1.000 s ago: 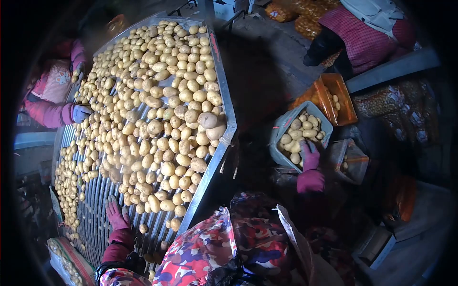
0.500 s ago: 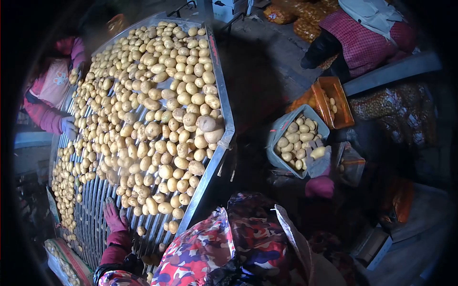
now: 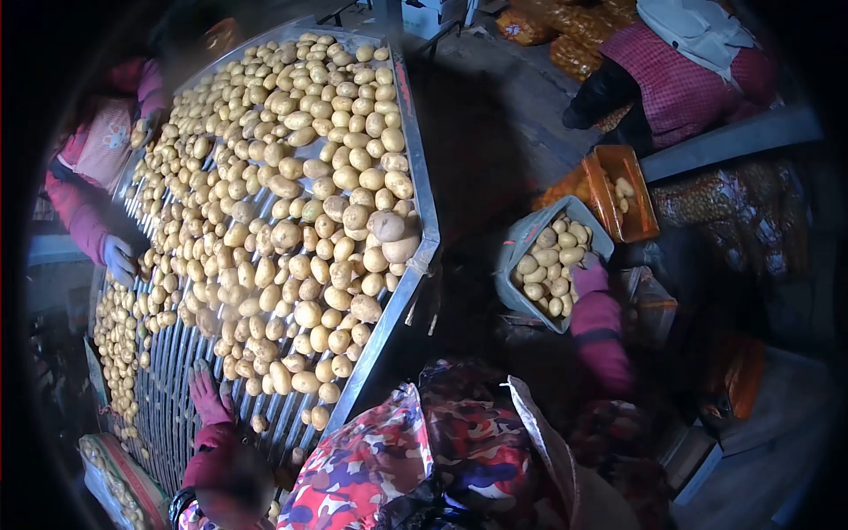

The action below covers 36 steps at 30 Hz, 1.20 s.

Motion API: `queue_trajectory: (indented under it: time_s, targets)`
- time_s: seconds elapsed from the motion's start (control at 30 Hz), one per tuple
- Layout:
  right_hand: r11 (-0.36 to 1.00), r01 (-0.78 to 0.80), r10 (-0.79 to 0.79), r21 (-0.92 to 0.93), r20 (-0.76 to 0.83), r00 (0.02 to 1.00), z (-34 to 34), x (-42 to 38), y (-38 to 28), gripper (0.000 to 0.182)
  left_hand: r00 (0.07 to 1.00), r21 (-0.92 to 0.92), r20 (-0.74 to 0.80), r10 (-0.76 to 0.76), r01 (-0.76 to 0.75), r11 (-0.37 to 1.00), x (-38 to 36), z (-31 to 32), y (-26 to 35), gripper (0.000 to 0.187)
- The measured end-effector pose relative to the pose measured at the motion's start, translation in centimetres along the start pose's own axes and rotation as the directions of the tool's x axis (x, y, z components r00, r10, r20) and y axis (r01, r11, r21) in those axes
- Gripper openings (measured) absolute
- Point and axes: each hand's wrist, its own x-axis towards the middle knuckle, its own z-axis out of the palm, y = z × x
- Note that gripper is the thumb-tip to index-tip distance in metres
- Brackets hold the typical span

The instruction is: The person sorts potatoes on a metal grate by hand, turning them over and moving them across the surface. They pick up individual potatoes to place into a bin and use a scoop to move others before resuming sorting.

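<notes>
A broad slatted metal sorting table (image 3: 163, 393) is covered with yellow potatoes (image 3: 291, 234). My left hand (image 3: 210, 397), in a pinkish glove, lies on the slats near the table's front, fingers stretched out and nothing in them. Just right of it the nearest potatoes lie loose on the bars. On my other side stands a grey-green bucket (image 3: 510, 281) nearly full of larger potatoes. My right hand (image 3: 589, 276) reaches over its right rim onto the potatoes; its fingers are mostly hidden, so I cannot see whether they hold one.
Across the table a co-worker's gloved hand (image 3: 119, 258) is at the edge. An orange crate (image 3: 623, 194) with a few potatoes stands behind the bucket. Filled net sacks (image 3: 724, 203) lie at right. Another person in a checked top (image 3: 667, 84) bends down behind. A sack (image 3: 115, 486) sits front left.
My right hand, which held a potato palm up above the bucket, has turned over and moved onto the bucket's potatoes. My left hand stays on the slats. The co-worker's near hand shifted slightly toward me.
</notes>
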Motion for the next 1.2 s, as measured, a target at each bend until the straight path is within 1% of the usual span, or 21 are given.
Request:
queue_trajectory:
  time_s: [0.1, 0.2, 0.23, 0.27, 0.3, 0.33, 0.4, 0.43, 0.53, 0.63, 0.67, 0.73, 0.77, 0.83, 0.87, 0.93, 0.97, 1.0, 1.03, 1.17, 1.2]
  targets:
    - [0.987, -0.158, 0.160, -0.039, 0.067, 0.985, 0.1, -1.2, -1.4, 0.056, 1.000, 0.010, -0.004, 0.021, -0.021, 1.000, -0.1, 0.3, -0.4, 0.073]
    - [0.992, -0.129, 0.129, -0.007, 0.140, 0.982, -0.7, -2.2, -0.6, 0.050, 1.000, -0.007, -0.011, 0.006, -0.006, 1.000, -0.1, 0.2, 0.1, 0.074]
    - [0.921, -0.208, 0.119, 0.330, 0.268, 0.956, -0.8, -2.7, -0.1, 0.047, 0.999, -0.001, 0.034, -0.026, 0.026, 1.000, 0.0, -0.2, 0.4, 0.075]
    - [0.729, -0.307, 0.067, 0.611, 0.383, 0.921, -1.0, -3.3, 0.5, 0.043, 0.995, 0.006, 0.079, -0.054, 0.053, 0.999, 0.1, -0.5, 0.5, 0.075]
    - [0.626, -0.349, 0.124, 0.697, 0.353, 0.927, -1.8, -4.4, -0.7, 0.036, 0.995, 0.006, 0.079, -0.053, 0.053, 0.999, 0.1, -0.5, 0.5, 0.075]
    - [0.627, -0.352, 0.127, 0.695, 0.354, 0.926, -3.0, -5.3, -1.9, 0.036, 0.994, 0.010, 0.090, -0.062, 0.061, 0.998, 0.1, -0.6, 0.5, 0.076]
    - [0.206, -0.507, 0.223, 0.837, 0.464, 0.857, -4.1, -6.4, -2.3, 0.035, 0.993, 0.012, 0.095, -0.068, 0.067, 0.998, 0.2, -0.1, 0.4, 0.076]
    - [0.159, -0.413, 0.088, 0.897, 0.404, 0.911, -3.4, -7.0, -2.1, 0.033, 0.995, 0.005, 0.079, -0.061, 0.061, 0.998, 0.0, 0.2, 0.1, 0.076]
    - [0.030, -0.467, 0.235, 0.884, 0.448, 0.863, -3.1, -7.9, -3.3, 0.030, 0.996, -0.001, 0.071, -0.049, 0.049, 0.999, -0.2, 0.4, -0.3, 0.075]
    - [-0.035, -0.467, 0.201, 0.883, 0.464, 0.863, -3.4, -8.2, -3.3, 0.033, 0.999, -0.004, 0.046, -0.020, 0.020, 1.000, -0.1, 0.5, -0.5, 0.073]
    - [-0.036, -0.468, 0.201, 0.883, 0.465, 0.862, -3.5, -8.1, -3.1, 0.033, 1.000, -0.009, 0.013, 0.004, -0.004, 1.000, -0.1, 0.5, -0.5, 0.072]
    - [0.052, -0.425, -0.015, 0.904, 0.426, 0.905, -3.6, -7.6, -2.1, 0.035, 1.000, -0.004, 0.006, 0.002, -0.002, 1.000, -0.2, 0.8, -0.7, 0.071]
    - [0.053, -0.425, -0.017, 0.904, 0.426, 0.905, -3.6, -7.3, -1.7, 0.035, 1.000, 0.000, -0.001, 0.001, -0.001, 1.000, -0.3, 0.8, -0.7, 0.071]
    - [0.506, -0.500, 0.237, 0.702, 0.444, 0.864, -3.6, -6.8, -1.6, 0.039, 1.000, -0.001, -0.001, -0.006, 0.006, 1.000, -0.2, 0.5, -0.4, 0.070]
    - [0.657, -0.548, 0.360, 0.518, 0.424, 0.831, -3.8, -6.8, -2.2, 0.040, 1.000, -0.003, 0.000, -0.012, 0.012, 1.000, -0.2, 0.3, -0.1, 0.070]
    - [0.810, -0.461, 0.347, 0.363, 0.337, 0.875, -4.4, -6.0, -2.8, 0.046, 1.000, -0.005, -0.008, -0.006, 0.006, 1.000, 0.2, -0.2, 0.4, 0.070]
    - [0.811, -0.457, 0.340, 0.367, 0.341, 0.877, -4.4, -5.2, -2.9, 0.046, 1.000, -0.004, -0.009, 0.008, -0.008, 1.000, 0.4, -0.6, 0.5, 0.070]
    - [0.937, -0.310, 0.277, 0.161, 0.196, 0.941, -4.9, -4.5, -3.3, 0.051, 1.000, -0.002, -0.008, 0.005, -0.005, 1.000, 0.4, -0.8, 0.6, 0.070]
    - [0.982, -0.168, 0.174, -0.081, 0.069, 0.982, -5.4, -4.0, -3.7, 0.056, 1.000, 0.005, -0.003, -0.002, 0.002, 1.000, 0.3, -0.8, 0.7, 0.070]
    - [0.973, -0.185, 0.174, 0.138, 0.087, 0.981, -1.5, -0.2, -2.2, 0.060, 1.000, 0.002, 0.002, -0.012, 0.012, 1.000, 0.4, -1.2, 1.1, 0.071]
    - [0.977, -0.202, 0.206, -0.069, 0.053, 0.977, -0.4, 0.5, -3.4, 0.063, 1.000, -0.004, 0.012, -0.011, 0.011, 1.000, 0.5, -1.2, 1.2, 0.071]
